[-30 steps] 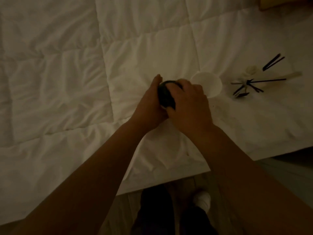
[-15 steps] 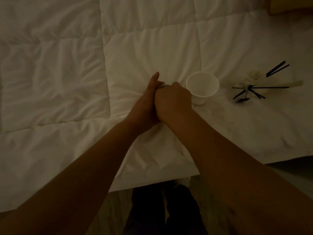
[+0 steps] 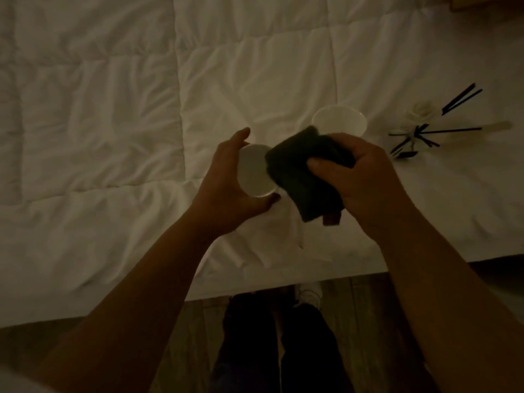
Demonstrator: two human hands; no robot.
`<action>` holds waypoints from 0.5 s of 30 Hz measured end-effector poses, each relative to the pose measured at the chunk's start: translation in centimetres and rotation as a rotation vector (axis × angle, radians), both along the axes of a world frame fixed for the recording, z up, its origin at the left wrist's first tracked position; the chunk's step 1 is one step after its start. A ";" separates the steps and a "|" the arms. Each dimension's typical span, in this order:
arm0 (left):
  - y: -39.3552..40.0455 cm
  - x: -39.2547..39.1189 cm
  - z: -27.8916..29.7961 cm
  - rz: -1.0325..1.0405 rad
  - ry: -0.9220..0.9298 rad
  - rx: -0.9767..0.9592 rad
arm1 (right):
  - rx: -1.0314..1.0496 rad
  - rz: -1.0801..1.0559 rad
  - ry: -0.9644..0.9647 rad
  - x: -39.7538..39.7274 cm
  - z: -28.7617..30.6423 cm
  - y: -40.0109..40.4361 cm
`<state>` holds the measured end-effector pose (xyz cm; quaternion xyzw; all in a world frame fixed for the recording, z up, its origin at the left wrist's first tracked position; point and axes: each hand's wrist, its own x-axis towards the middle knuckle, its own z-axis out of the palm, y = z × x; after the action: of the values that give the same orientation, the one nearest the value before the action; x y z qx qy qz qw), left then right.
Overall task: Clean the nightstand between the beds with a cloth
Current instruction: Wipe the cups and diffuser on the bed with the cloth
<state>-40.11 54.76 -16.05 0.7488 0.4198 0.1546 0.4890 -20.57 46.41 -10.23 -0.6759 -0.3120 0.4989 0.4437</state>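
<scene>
dim bed (image 3: 113, 137); cloth (image 3: 306, 177) hides right hand (image 3: 368, 182) fingers.

A white cup (image 3: 340, 123), black sticks (image 3: 450, 130) and a white flower (image 3: 422, 112) lie on a white quilt (image 3: 113, 109).

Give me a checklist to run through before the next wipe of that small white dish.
1. Left hand holds the dish firmly: ok.
2. Right hand grips the dark cloth: ok.
3. Cloth meets the dish: ok, it overlaps the dish's right edge.
4. Dish is clean: cannot tell, too dim.
5. White cup on the bed stands clear of the hands: not ok, it sits just behind the cloth.
</scene>
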 end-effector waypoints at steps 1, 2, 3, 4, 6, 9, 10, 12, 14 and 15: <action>-0.2 0.0 0.8 0.002 -0.005 -0.003 | 0.050 -0.086 -0.039 -0.5 0.1 -0.4; -0.6 0.2 1.6 -0.008 -0.020 -0.034 | 0.096 -0.113 -0.075 -1.3 0.4 -0.6; -0.9 0.5 2.4 -0.015 -0.048 -0.091 | 0.144 -0.093 -0.099 -2.1 0.6 -0.7; -1.2 0.9 3.1 -0.013 -0.089 -0.161 | 0.188 -0.058 -0.109 -2.9 0.7 -0.7; -1.7 1.3 4.1 -0.005 -0.154 -0.260 | 0.219 -0.069 -0.069 -4.1 0.7 -0.2; -2.0 1.2 4.7 -0.006 -0.233 -0.378 | 0.134 -0.260 0.186 -4.2 0.4 1.0; -2.1 1.2 4.8 0.035 -0.314 -0.471 | 0.096 -0.303 0.280 -4.1 0.3 1.3; -2.4 1.1 4.8 0.179 -0.514 -0.652 | 0.078 -0.347 0.429 -4.1 -0.1 1.7; -2.7 1.4 4.9 0.297 -0.637 -0.715 | 0.100 -0.374 0.566 -4.2 -0.3 1.7; -2.9 1.7 5.1 0.348 -0.664 -0.722 | 0.103 -0.389 0.634 -4.2 -0.5 1.6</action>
<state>-38.44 51.89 -10.95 0.3621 0.3869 0.3080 0.7901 -24.81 48.03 -10.69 -0.5114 -0.0496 0.5732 0.6383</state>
